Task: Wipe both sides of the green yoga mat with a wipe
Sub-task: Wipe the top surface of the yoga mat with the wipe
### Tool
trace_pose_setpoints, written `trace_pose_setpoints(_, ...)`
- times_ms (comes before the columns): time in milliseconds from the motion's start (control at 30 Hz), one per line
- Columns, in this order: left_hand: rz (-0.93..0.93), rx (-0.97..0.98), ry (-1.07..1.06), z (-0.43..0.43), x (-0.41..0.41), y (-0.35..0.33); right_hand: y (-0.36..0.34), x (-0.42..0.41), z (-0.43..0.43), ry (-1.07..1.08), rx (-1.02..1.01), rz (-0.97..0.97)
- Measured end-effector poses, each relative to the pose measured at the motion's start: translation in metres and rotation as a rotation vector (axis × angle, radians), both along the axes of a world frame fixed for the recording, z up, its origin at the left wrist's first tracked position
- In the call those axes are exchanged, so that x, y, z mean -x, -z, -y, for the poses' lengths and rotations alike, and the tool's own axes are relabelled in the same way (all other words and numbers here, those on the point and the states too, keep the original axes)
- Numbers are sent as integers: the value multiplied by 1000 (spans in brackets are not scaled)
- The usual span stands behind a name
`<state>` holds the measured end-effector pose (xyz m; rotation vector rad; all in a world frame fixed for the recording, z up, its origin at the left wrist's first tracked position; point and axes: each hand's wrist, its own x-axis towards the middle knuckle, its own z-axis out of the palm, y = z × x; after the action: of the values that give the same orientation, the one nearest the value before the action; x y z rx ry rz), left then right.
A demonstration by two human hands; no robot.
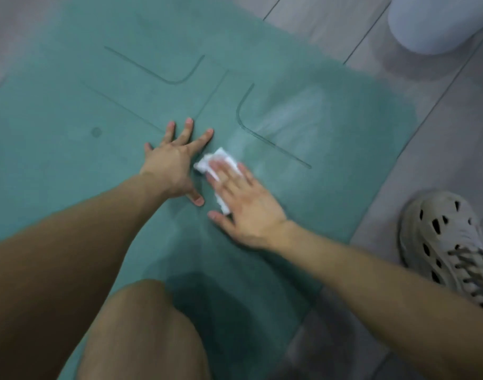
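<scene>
- The green yoga mat [70,133] lies flat on a grey plank floor [440,133] and fills most of the view; its right edge runs slantwise from the top down to the lower right.
- Thin lines [180,75] with rounded corners are marked on the mat's upper face, and a small dark spot [96,132] sits towards its left side.
- The left hand [174,163] rests palm down near the middle of the mat. Its grip is fully open, with the fingers spread and straight, and it holds nothing.
- The right hand [246,204] lies just beside the left one, also palm down. Its grip is open too, the straight fingers pressing flat on a white wipe [222,156].
- The wipe is folded and lies against the mat under the right fingers, its white edges showing beyond the fingertips and beside the thumb.
- A paler, smeared streak [289,116] stretches across the mat from the wipe towards the right edge.
- A bare knee [141,325] is over the near end of the mat.
- A pale shoe with holes [443,242] stands on the floor just off the mat's right edge.
- A white rounded object [437,23] sits on the floor at the top right, well apart from the hands.
</scene>
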<state>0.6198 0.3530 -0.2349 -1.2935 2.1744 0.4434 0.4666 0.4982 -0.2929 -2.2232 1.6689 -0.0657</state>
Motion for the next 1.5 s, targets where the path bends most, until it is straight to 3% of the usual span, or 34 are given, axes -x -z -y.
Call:
trace_pose_setpoints(133, -13, 13, 4, 4, -1, 1, 4, 29, 12, -81, 38, -25)
trace_pose_setpoints(300, -30, 1, 4, 1, -1, -1, -4, 136, 77, 441, -9, -160)
trace_pose_setpoints(400, -55, 4, 8, 4, -2, -1, -3, 100, 87, 602, 29, -98)
trace_pose_setpoints(533, -123, 6, -52, 3, -14, 6, -5, 12, 28, 223, 14, -68)
trace_pose_setpoints(633, -126, 23, -269, 2, -28, 14, -7, 45, 31, -6, 36, -70)
trace_pose_setpoints(733, -102, -53, -440, -3, -39, 22, -2, 94, 71, 319, 49, -113)
trace_pose_setpoints(833, -97, -106, -428, -3, -44, 28, 3, 74, 90, 581, 45, -119)
trace_pose_setpoints(867, -92, -125, -427, -2, -44, 28, 4, 50, 87, 523, 60, -111)
trace_pose_setpoints(933, -79, -157, -427, 0, -43, 26, 3, 9, 76, 182, 53, -73)
trace_pose_setpoints(1033, -68, -165, -423, 2, -42, 22, -3, 9, 81, -264, 52, -83)
trace_pose_setpoints(1100, -83, -174, -427, 3, -44, 22, -2, 46, 110, -237, 70, -107)
trace_pose_setpoints(1200, -71, -211, -435, 4, -45, 24, -5, 102, 142, 133, 4, -129)
trace_pose_setpoints(1300, -56, -219, -435, 2, -45, 25, -2, 84, 138, 320, 35, -49)
trace_pose_setpoints(1367, -63, -221, -448, 2, -46, 23, 4, 43, 124, 273, 98, -35)
trace_pose_setpoints(1500, -37, -214, -450, 6, -43, 20, 4, -30, 99, -114, 122, -44)
